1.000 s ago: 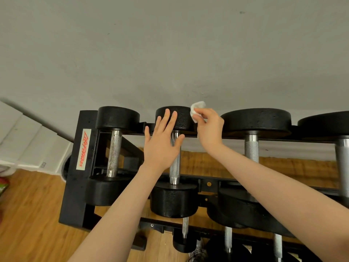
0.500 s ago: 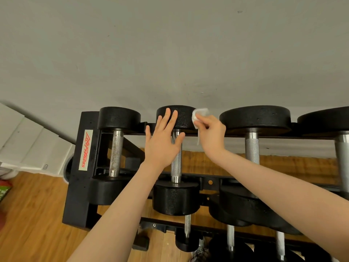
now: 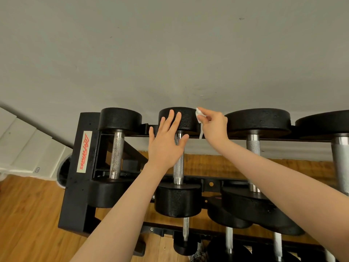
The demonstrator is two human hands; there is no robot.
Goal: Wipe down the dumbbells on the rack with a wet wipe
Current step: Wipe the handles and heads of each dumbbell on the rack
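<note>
A black rack (image 3: 79,178) holds several black dumbbells with chrome handles on its top tier. My left hand (image 3: 166,142) lies flat with straight fingers on the far head of the second dumbbell (image 3: 187,120) and over its handle. My right hand (image 3: 215,125) pinches a small white wet wipe (image 3: 199,115) against the right side of that same head. A strip of the wipe hangs down below the hand. The near head of this dumbbell (image 3: 177,201) faces me.
A smaller dumbbell (image 3: 118,148) sits to the left and larger ones (image 3: 256,121) to the right. More dumbbells fill the lower tier (image 3: 228,241). A grey wall stands right behind the rack. Wooden floor (image 3: 26,214) and a white object (image 3: 24,148) lie to the left.
My right hand has slid the wipe around the upper right edge of the far head, and a strip of it now hangs down. My left hand stays in place.
</note>
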